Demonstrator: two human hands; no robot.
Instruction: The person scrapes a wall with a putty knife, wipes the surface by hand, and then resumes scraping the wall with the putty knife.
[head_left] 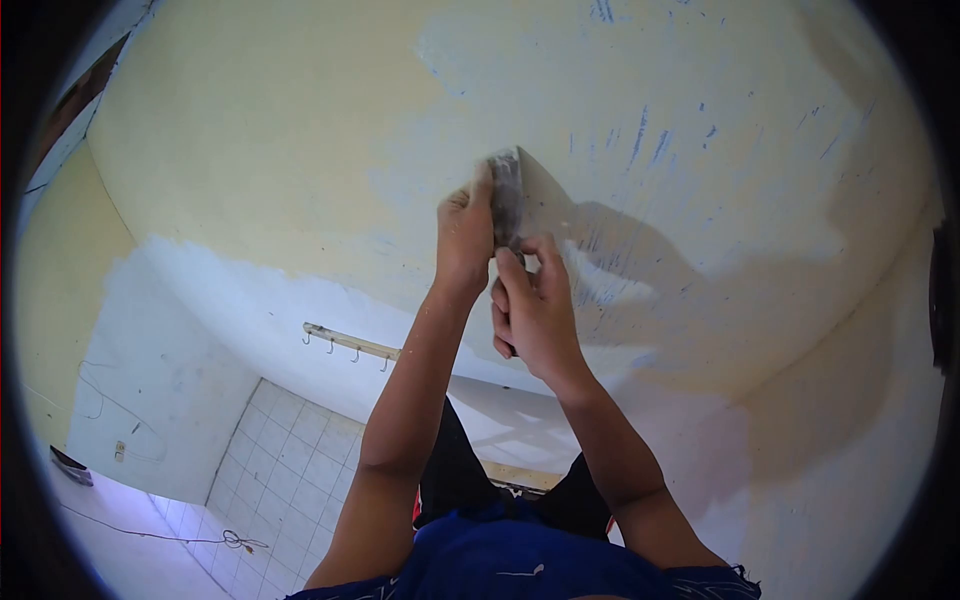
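Observation:
A scraper with a wide grey metal blade (508, 192) is held up in front of the wall (300, 130), its blade smeared with whitish material. My left hand (467, 232) is closed at the blade's left edge, fingers pressed against it. Below and to the right, my right hand (535, 310) wraps round the scraper's dark handle, which the fingers mostly hide. Blue streaks and pale patches mark the wall around and to the right of the blade. Whether the blade touches the wall is unclear.
A hook rail (350, 342) is mounted on the lower wall, left of my forearms. White floor tiles (290, 440) show at the lower left, with a coiled cable (238, 541) near them. A wall socket (120, 451) is at the far left. A dark object (940, 300) stands at the right edge.

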